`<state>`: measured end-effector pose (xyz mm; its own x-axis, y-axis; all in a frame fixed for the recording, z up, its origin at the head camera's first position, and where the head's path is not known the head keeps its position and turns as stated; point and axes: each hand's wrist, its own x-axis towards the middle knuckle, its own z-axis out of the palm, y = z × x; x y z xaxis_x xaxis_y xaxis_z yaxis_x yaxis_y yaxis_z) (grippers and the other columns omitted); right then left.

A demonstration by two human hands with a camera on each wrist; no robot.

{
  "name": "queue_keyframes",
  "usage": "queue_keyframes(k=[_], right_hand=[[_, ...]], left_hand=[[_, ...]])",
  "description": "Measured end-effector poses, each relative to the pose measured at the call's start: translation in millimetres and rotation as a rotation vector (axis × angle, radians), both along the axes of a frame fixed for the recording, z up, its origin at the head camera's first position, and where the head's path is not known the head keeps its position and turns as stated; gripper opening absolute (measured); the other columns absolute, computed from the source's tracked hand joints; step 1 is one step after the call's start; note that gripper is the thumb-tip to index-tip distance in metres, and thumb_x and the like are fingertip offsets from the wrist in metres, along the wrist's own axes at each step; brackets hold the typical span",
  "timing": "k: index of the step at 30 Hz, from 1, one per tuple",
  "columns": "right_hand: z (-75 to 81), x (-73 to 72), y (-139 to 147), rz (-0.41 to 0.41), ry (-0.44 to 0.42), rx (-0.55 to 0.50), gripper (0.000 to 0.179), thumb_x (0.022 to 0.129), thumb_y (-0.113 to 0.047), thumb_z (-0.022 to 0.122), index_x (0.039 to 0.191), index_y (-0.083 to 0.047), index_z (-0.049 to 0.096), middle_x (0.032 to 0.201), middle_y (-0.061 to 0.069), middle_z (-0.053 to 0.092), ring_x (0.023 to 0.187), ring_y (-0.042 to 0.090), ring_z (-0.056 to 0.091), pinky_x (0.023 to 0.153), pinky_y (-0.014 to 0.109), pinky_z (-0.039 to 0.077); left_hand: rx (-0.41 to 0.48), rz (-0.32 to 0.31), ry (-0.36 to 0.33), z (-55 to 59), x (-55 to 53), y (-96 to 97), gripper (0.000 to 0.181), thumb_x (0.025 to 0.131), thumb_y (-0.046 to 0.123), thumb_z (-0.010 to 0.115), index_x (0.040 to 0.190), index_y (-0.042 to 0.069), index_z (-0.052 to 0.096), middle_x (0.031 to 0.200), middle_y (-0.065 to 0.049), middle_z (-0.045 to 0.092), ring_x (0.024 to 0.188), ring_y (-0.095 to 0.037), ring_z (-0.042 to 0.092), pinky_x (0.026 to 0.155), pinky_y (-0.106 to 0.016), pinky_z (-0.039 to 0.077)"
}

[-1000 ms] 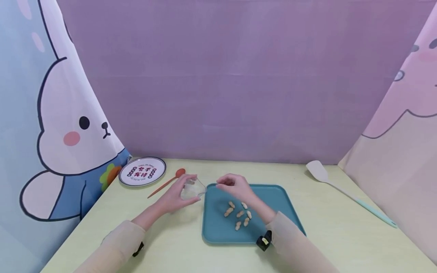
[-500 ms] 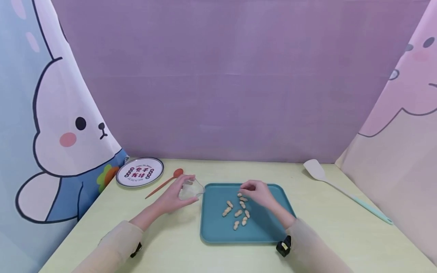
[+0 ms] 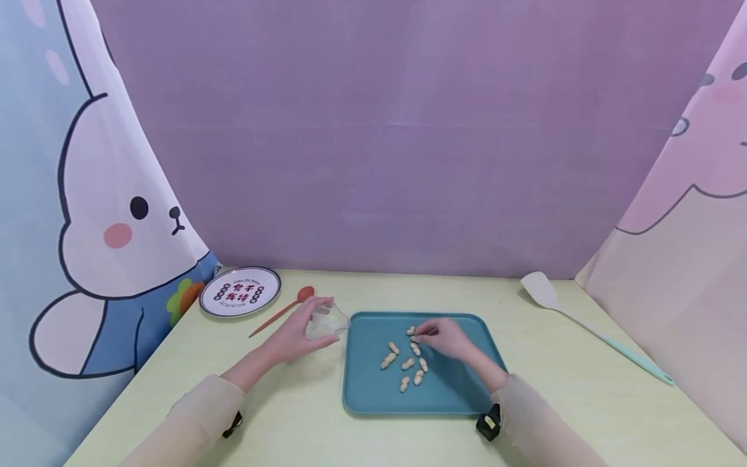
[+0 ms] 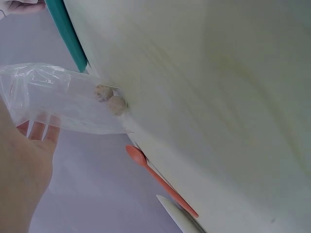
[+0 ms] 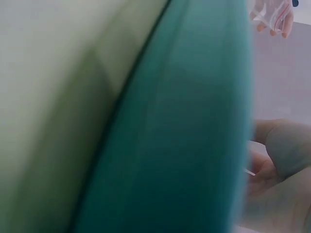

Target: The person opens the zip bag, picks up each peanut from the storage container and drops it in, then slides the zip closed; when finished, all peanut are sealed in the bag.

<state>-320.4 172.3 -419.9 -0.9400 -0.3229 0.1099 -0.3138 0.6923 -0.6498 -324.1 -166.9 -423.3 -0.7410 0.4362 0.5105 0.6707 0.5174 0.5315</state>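
My left hand (image 3: 297,331) holds a clear plastic zip bag (image 3: 327,324) by its mouth, thumb and fingers spread to either side, left of the tray. In the left wrist view, peanuts (image 4: 116,105) lie at the bottom of the bag (image 4: 58,92). Over the upper part of the teal tray (image 3: 373,402), my right hand (image 3: 446,337) pinches a peanut with thumb and fingertips, which mostly cover it. Several unshelled peanuts (image 3: 408,364) lie scattered on the tray, one (image 3: 411,331) just beyond those fingertips. The tray blocks much of the right wrist view.
An orange-red spoon (image 3: 283,316) lies behind my left hand. Farther left is a white oval plate (image 3: 242,292) with red lettering. A spatula (image 3: 583,324) with a pale green handle lies at the right. A purple backdrop (image 3: 373,162) rises behind the table.
My right hand has moved from beside the bag's mouth rightward over the tray, then down a little, its fingertips closing on a peanut. The left hand and bag stay about where they were.
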Motion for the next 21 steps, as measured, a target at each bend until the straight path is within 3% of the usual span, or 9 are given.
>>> queue_keyframes(k=[5, 14, 21], right_hand=[[0.5, 0.8, -2.7, 0.011, -0.004, 0.035, 0.020, 0.090, -0.013, 0.061, 0.105, -0.003, 0.070, 0.105, 0.013, 0.068, 0.092, 0.026, 0.062, 0.072, 0.034, 0.052], [-2.9, 0.0, -8.7, -0.068, 0.009, 0.072, 0.011, 0.085, -0.007, 0.066, 0.093, -0.007, 0.073, 0.094, 0.006, 0.070, 0.087, 0.021, 0.062, 0.070, 0.034, 0.052], [-3.2, -0.4, -7.4, -0.053, 0.022, 0.083, 0.006, 0.083, -0.006, 0.069, 0.086, -0.008, 0.073, 0.086, 0.002, 0.069, 0.077, 0.014, 0.060, 0.064, 0.028, 0.050]], left_hand=[[-0.002, 0.004, -0.006, 0.5, 0.3, -0.3, 0.071, 0.078, 0.034, 0.076, 0.135, 0.008, 0.042, 0.126, -0.005, 0.053, 0.115, -0.021, 0.052, 0.092, -0.042, 0.048], [-0.002, -0.006, -0.024, 2.6, 1.9, 1.6, 0.071, 0.078, 0.032, 0.076, 0.135, 0.006, 0.042, 0.126, -0.007, 0.054, 0.113, -0.021, 0.053, 0.091, -0.041, 0.049], [-0.007, -0.007, -0.035, 2.0, 2.0, 1.8, 0.071, 0.078, 0.034, 0.076, 0.135, 0.007, 0.042, 0.127, -0.006, 0.053, 0.114, -0.021, 0.053, 0.093, -0.041, 0.048]])
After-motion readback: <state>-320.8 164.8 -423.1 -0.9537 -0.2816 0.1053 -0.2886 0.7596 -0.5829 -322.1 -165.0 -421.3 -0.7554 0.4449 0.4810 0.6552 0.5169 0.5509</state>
